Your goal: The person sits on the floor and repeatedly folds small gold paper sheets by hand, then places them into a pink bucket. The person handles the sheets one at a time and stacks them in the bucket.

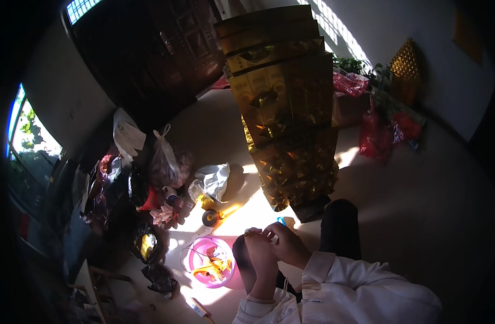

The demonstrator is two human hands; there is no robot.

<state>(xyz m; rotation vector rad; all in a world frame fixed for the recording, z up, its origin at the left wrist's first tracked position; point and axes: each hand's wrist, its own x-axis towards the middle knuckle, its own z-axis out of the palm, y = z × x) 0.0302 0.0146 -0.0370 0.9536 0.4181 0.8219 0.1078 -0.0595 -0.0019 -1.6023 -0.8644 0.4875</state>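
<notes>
My left hand (pixel 260 252) is raised over my left knee, its fingers curled. Close on its right, my right hand (pixel 291 245) bends its fingertips toward the left ones. Something small and gold-looking shows at the left fingertips, but it is too small and dim to name. Whether either hand grips it I cannot tell. Just beyond my hands stands a tall stack of shiny gold foil sheets (pixel 286 97), with folded, pointed foil pieces over its lower part. To the left of my knee, a pink plastic basin (pixel 194 279) holds orange and gold scraps.
A dark spool (pixel 210 218) and a silver foil bag (pixel 215 180) lie on the floor ahead left. Plastic bags (pixel 166 158) crowd the left side. Red bags (pixel 375 135) and a gold cone-shaped piece (pixel 405 69) are at right. A wooden stool (pixel 94 283) stands lower left.
</notes>
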